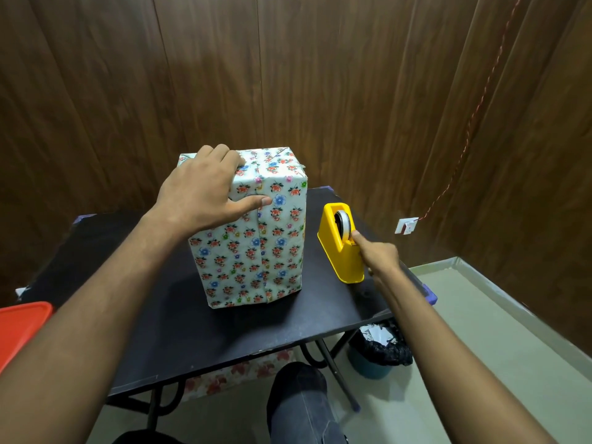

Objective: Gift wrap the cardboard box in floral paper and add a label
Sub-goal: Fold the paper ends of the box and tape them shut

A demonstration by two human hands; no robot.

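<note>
Black table (224, 331), wood-panelled wall | my left hand (205, 193) presses floral-wrapped box (256, 238) upright at table centre, thumb pinning seam | right hand (378, 257) pinches tape at yellow tape dispenser (339, 245) beside it.

- Tall floral-paper-wrapped box (253, 232): blocks table centre.
- Yellow plastic tape dispenser (340, 248): just right of it; narrow gap between.
- Black tabletop (179, 331): bare near strip, passable.
</note>
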